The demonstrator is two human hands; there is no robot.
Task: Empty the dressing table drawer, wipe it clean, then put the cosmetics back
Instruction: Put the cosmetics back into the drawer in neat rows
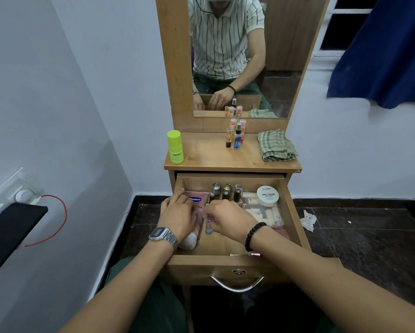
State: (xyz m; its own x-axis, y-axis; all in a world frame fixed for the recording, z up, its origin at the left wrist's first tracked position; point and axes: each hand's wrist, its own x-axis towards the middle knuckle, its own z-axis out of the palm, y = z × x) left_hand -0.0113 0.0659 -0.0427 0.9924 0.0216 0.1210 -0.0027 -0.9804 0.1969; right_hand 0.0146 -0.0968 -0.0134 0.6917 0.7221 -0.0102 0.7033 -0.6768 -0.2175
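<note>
Emptying, I'd judge: the drawer (295,219) is half full. Right hand (228,219) pinches a vial (209,225); left hand (177,215) lies on the tube (196,212), grip unclear. Next, lift both to the worktop (208,157).

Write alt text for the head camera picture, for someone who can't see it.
Two hands reach into an open wooden drawer of cosmetics: the left hand rests on a pink Vaseline tube, the right hand pinches a small bottle. On the tabletop stand a green bottle, small bottles and a folded cloth.
</note>
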